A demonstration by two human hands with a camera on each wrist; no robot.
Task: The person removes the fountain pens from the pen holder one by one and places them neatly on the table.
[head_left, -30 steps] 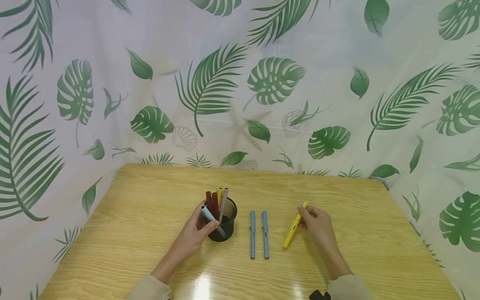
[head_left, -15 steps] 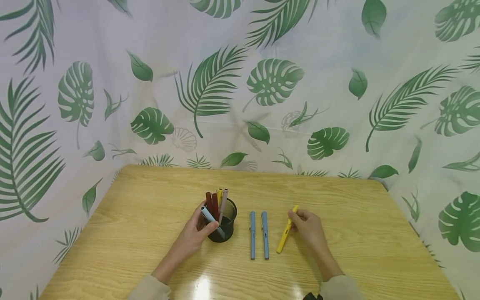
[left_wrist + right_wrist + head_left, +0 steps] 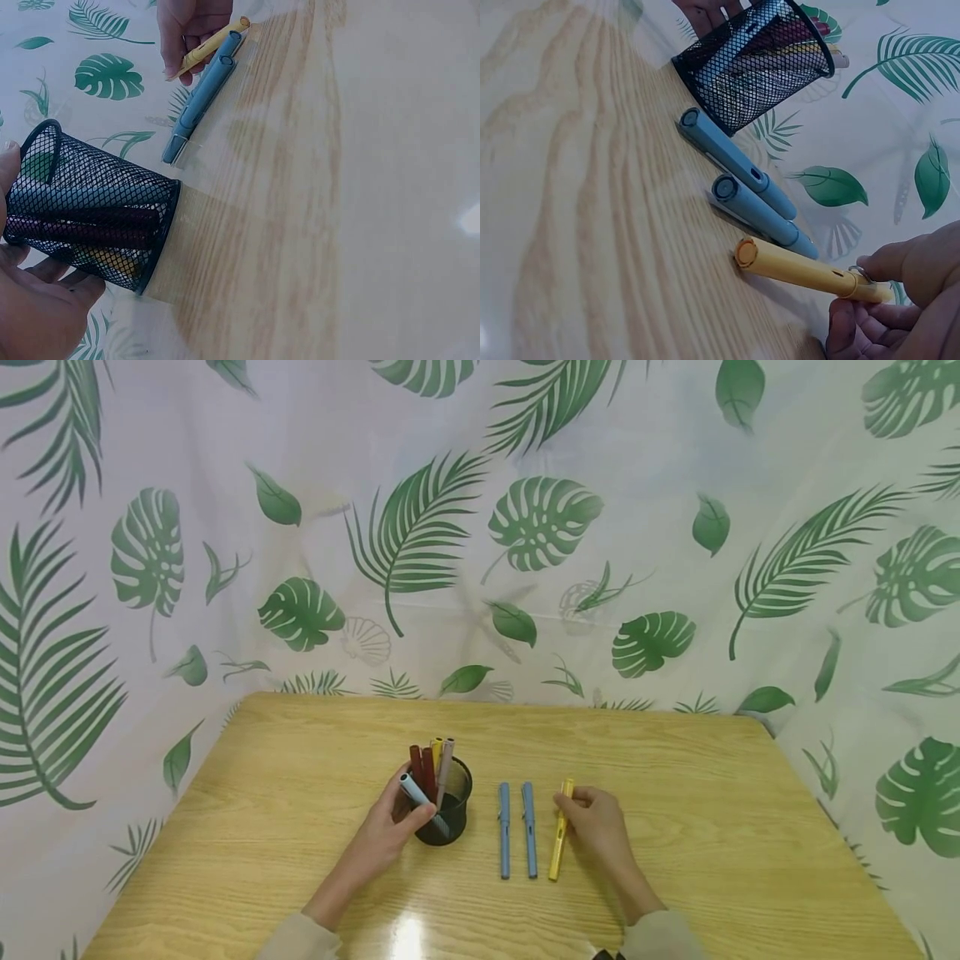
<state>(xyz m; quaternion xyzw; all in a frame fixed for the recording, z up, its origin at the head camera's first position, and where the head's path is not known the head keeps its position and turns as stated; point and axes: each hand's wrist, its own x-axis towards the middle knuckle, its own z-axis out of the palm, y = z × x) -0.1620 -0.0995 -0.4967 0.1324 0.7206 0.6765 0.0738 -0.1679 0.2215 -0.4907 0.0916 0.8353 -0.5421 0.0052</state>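
My left hand grips a black mesh pen cup from its left side, thumb at the near rim. Inside the cup stand dark red pens, a yellow pen, a greyish pen and a light blue pen leaning to the left. Two blue pens lie side by side, right of the cup. Beside them my right hand pinches another yellow pen near its capped far end. That pen is close over the table and nearly parallel to the blue ones.
The wooden table carries all of this, with glare near its front edge. A white cloth printed with green leaves hangs behind the table and along its sides.
My right hand has moved left with the yellow pen, bringing it near the two blue pens and turning it closer to parallel with them. The left hand and cup have stayed in place.
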